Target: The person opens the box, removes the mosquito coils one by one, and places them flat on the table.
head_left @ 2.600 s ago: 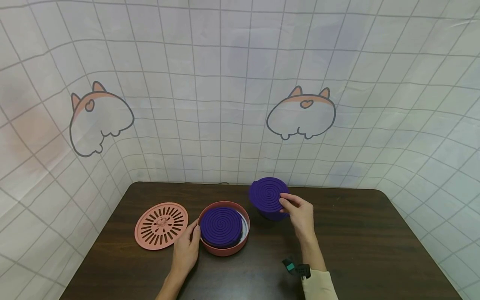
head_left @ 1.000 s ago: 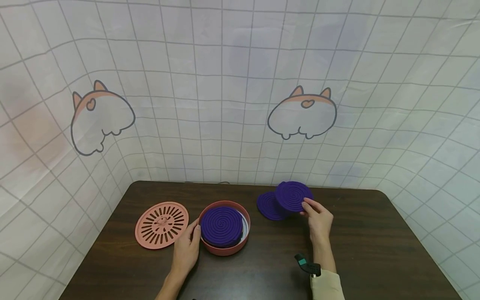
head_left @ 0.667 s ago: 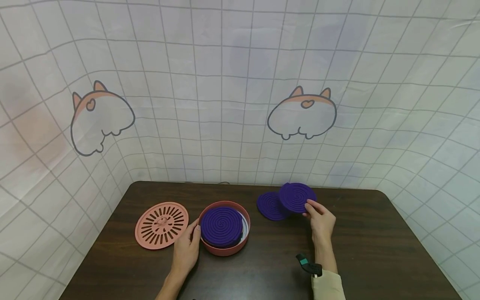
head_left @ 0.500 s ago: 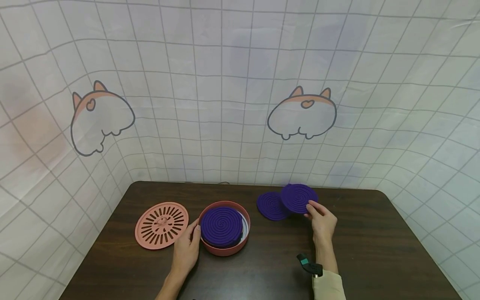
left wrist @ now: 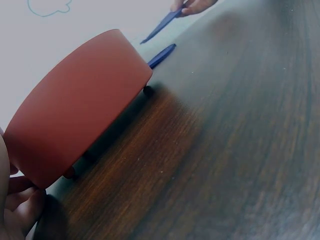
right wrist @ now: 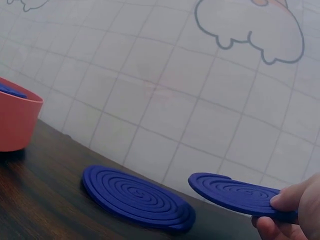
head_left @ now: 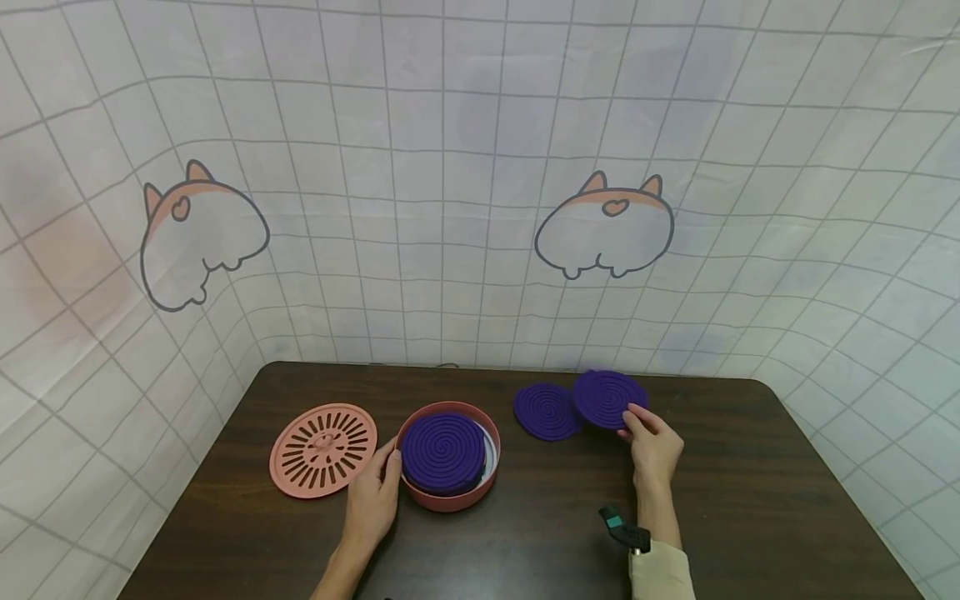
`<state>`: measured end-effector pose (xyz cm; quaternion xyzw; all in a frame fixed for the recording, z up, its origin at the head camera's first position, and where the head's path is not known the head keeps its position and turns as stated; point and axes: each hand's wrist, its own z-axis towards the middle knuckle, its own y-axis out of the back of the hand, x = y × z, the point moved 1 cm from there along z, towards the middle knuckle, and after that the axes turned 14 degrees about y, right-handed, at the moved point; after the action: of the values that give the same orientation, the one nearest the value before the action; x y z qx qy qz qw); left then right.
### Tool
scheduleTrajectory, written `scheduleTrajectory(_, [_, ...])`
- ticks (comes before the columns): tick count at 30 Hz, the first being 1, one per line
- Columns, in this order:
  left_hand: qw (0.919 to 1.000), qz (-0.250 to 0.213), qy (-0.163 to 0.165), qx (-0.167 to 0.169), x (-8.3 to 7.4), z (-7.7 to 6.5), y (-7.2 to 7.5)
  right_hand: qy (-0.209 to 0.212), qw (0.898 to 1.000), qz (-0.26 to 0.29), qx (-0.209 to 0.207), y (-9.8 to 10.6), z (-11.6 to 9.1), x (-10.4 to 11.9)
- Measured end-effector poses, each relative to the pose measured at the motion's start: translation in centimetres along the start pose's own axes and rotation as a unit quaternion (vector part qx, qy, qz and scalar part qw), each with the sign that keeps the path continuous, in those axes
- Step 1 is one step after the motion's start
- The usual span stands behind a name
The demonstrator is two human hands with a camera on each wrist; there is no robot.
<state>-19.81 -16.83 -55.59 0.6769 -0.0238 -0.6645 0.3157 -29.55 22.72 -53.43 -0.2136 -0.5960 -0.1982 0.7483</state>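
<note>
My left hand point(head_left: 372, 497) grips the left side of a round red mosquito coil holder point(head_left: 446, 503), thumb at its rim, fingers curled at its lower edge in the left wrist view. A stack of purple spiral mosquito coils point(head_left: 442, 454) sits inside, with a white inner edge showing at the right. Between thumb and fingers, my right hand point(head_left: 655, 443) pinches the edge of another purple mosquito coil point(head_left: 609, 398), nearly flat and raised off the table. Just left of it, a purple mosquito coil point(head_left: 545, 412) lies on the table; the right wrist view shows the two apart.
A pink slotted lid point(head_left: 323, 452) lies left of the holder, close to my left hand. The dark wooden table point(head_left: 757, 492) ends at a white grid-patterned backdrop point(head_left: 450, 250) behind. A black strap point(head_left: 627, 532) is on my right wrist.
My right hand has carried its coil to the right and lower, from above the coil lying on the table to beside it. The left hand and holder have stayed in place.
</note>
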Motion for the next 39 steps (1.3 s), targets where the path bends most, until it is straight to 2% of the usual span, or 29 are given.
scheduleTrajectory(15, [1.0, 0.001, 0.008, 0.005, -0.1, -0.1, 0.1, 0.006, 0.999, -0.029, -0.012, 1.0, 0.2, -0.3])
scheduleTrajectory(39, [0.9999, 0.004, 0.014, 0.009, -0.1, 0.0, 0.2, -0.005, 0.995, -0.096, 0.007, 1.3, 0.0, -0.7])
